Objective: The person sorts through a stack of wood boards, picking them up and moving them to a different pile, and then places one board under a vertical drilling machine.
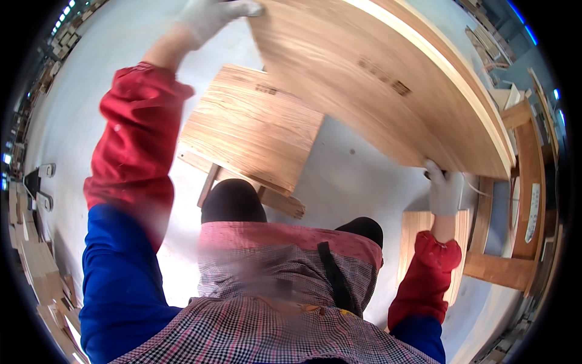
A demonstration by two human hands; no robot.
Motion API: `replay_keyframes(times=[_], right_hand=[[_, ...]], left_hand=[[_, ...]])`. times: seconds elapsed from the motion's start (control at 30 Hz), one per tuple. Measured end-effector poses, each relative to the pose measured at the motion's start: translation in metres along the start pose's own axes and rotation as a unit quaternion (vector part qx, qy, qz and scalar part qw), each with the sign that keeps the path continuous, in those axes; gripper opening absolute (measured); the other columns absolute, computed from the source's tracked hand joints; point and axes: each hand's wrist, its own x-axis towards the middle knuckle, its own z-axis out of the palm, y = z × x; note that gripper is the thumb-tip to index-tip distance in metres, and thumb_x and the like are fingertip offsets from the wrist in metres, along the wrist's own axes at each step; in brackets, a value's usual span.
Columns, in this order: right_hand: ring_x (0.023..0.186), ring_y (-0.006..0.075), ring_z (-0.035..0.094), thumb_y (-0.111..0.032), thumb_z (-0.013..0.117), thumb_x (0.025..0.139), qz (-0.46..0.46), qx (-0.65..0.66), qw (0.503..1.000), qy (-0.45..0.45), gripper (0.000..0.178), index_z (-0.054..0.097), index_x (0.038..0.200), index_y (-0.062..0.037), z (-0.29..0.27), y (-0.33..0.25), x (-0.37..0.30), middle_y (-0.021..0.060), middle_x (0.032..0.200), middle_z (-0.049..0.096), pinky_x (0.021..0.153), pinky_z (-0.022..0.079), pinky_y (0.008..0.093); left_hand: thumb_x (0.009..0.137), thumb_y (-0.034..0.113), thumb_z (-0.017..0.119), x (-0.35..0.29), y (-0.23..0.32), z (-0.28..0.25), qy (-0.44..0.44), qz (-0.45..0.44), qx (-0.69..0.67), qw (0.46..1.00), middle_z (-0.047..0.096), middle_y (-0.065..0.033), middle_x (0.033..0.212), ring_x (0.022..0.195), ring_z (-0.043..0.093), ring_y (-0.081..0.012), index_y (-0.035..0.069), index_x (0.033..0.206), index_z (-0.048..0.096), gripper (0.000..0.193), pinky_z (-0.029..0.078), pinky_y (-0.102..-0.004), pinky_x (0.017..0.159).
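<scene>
1. Wooden panel point(376, 73) is slanting beyond the knees point(233, 203) in my head view;
2. left hand point(219, 18) is gripping its left corner, right hand point(445, 189) its near edge rightward, I'm judging for balance;
3. smaller board point(251, 124) is sitting on wooden supports point(209, 184), likely for height.

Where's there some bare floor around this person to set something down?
Bare floor shows between the small wooden panel, the large board and the right hand. More lies left of the left sleeve. It's crowded at right, around the wooden frame.
</scene>
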Motion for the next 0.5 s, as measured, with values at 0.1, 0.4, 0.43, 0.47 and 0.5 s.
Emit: replay_keyframes(times=[0.1,0.4,0.43,0.47,0.5], right_hand=[[0.066,0.0102,0.054,-0.014,0.064,0.077,-0.006,-0.003,0.997,-0.074,0.022,0.060,0.089,0.0035,0.072,-0.010,0.014,0.0041,0.078,0.060,0.057,0.044,0.0243],[0.066,0.0108,0.053,-0.014,0.060,0.079,0.049,-0.032,0.986,-0.159,0.019,0.058,0.088,0.0030,0.174,0.021,-0.013,0.0034,0.075,0.057,0.059,0.043,0.0249],[0.070,0.0103,0.054,-0.013,0.058,0.081,0.087,-0.004,0.980,-0.177,0.021,0.057,0.095,0.0028,0.175,0.021,-0.015,0.0041,0.081,0.058,0.061,0.044,0.0244],[0.069,0.0116,0.053,-0.013,0.058,0.082,0.080,0.003,0.981,-0.175,0.019,0.058,0.091,0.0030,0.176,0.017,-0.016,0.0031,0.077,0.058,0.062,0.043,0.0256],[0.068,0.0129,0.053,-0.014,0.057,0.082,0.070,0.012,0.982,-0.173,0.018,0.059,0.088,0.0031,0.178,0.012,-0.016,0.0021,0.074,0.057,0.062,0.043,0.0268]], left_hand=[[0.069,0.035,0.074,-0.051,-0.019,-0.080,0.065,-0.039,0.093,0.993,0.057,-0.0057,0.107,0.097,0.052,-0.0136,0.002,0.120,0.044,0.067,0.042,-0.0277,0.082],[0.074,0.040,0.068,-0.169,-0.102,-0.124,0.114,-0.142,0.030,0.983,0.050,-0.0014,0.114,0.105,0.044,-0.0129,0.002,0.126,0.039,0.070,0.035,-0.0264,0.089],[0.076,0.040,0.066,-0.172,-0.105,-0.120,0.123,-0.126,0.024,0.984,0.050,-0.0016,0.115,0.106,0.044,-0.0131,0.002,0.126,0.039,0.069,0.034,-0.0268,0.090],[0.078,0.040,0.065,-0.170,-0.107,-0.113,0.132,-0.104,0.016,0.986,0.049,-0.0019,0.115,0.106,0.043,-0.0134,0.002,0.127,0.038,0.068,0.034,-0.0271,0.092],[0.085,0.040,0.056,-0.174,-0.110,-0.101,0.174,-0.095,0.001,0.980,0.048,-0.0026,0.117,0.108,0.042,-0.0132,0.001,0.128,0.036,0.062,0.034,-0.0271,0.092]])
